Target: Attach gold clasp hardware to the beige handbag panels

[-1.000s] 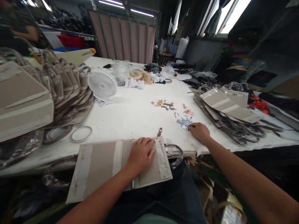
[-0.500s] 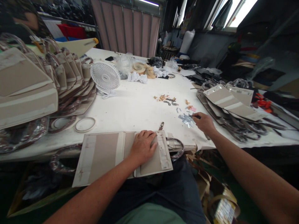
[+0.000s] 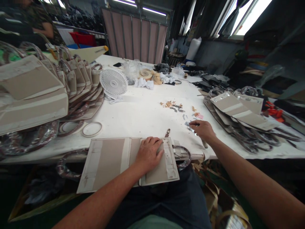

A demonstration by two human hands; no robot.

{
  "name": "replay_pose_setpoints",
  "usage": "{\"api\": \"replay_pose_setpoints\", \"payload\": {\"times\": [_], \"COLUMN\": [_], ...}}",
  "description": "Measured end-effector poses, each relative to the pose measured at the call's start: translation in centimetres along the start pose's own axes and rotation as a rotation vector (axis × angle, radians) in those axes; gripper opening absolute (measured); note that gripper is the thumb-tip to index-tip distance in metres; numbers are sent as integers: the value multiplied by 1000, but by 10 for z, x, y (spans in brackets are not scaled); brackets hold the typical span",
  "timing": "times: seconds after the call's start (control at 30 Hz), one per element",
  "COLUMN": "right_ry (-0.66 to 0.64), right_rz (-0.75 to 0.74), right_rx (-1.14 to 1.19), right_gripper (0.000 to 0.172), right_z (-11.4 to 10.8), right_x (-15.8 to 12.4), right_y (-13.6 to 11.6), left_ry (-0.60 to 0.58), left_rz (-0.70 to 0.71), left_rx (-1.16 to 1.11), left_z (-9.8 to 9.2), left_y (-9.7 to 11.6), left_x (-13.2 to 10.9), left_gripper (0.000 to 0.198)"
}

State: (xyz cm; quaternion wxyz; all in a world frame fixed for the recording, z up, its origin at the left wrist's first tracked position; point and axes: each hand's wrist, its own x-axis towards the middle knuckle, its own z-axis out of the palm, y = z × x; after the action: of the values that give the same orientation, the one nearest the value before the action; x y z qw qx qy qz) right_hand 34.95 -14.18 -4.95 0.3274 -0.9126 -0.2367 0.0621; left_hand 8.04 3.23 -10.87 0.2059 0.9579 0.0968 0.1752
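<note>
A beige bag panel (image 3: 109, 156) lies open at the table's front edge, with plastic-wrapped handles (image 3: 62, 165) at both ends. My left hand (image 3: 149, 153) rests on its right half, fingers spread loosely over a small grey piece partly hidden beneath them. A brown tab with a metal end (image 3: 168, 132) sticks up from the panel's back edge. My right hand (image 3: 203, 128) is over the small silver metal pieces (image 3: 188, 126), its fingers pinched together; what they hold is too small to make out. Gold fittings (image 3: 169, 104) and dark chain-like pieces (image 3: 180, 110) lie farther back.
Stacked beige bags (image 3: 30, 101) fill the left side, another pile (image 3: 238, 108) the right. A white fan (image 3: 114, 83) and tape ring (image 3: 91, 129) stand left of centre. Tape rolls (image 3: 145, 73) and plastic lie behind. A person (image 3: 45, 27) is at the far left.
The view has shifted slightly, so most things appear farther right. My right hand has moved left and nearer over the silver pieces. My left hand stays on the panel.
</note>
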Motion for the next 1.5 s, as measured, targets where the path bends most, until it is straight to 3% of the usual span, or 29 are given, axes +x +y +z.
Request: {"api": "replay_pose_setpoints", "payload": {"times": [0.17,0.3,0.47,0.87,1.3,1.5], "right_ry": [-385,-518,-489,-504,-414,-456], "right_rz": [-16,35,40,46,-126,-63], "right_rx": [287,297,224,155,33,124], "right_gripper": [22,17,13,11,8,7], "right_z": [29,58,72,71,80,76], "right_x": [-43,-65,-65,-62,-63,-63], "right_y": [-46,-71,-73,-71,-68,-66], "left_ry": [1,0,-1,2,14,28], "left_rz": [-3,-1,-4,-14,21,48], "left_rx": [-2,-2,-6,-31,-30,8], "left_z": [1,1,0,-1,-1,0], "left_y": [-1,-2,-2,-1,-3,-3], "left_x": [1,0,-1,-1,-1,0], "left_gripper": [44,44,45,45,46,43]}}
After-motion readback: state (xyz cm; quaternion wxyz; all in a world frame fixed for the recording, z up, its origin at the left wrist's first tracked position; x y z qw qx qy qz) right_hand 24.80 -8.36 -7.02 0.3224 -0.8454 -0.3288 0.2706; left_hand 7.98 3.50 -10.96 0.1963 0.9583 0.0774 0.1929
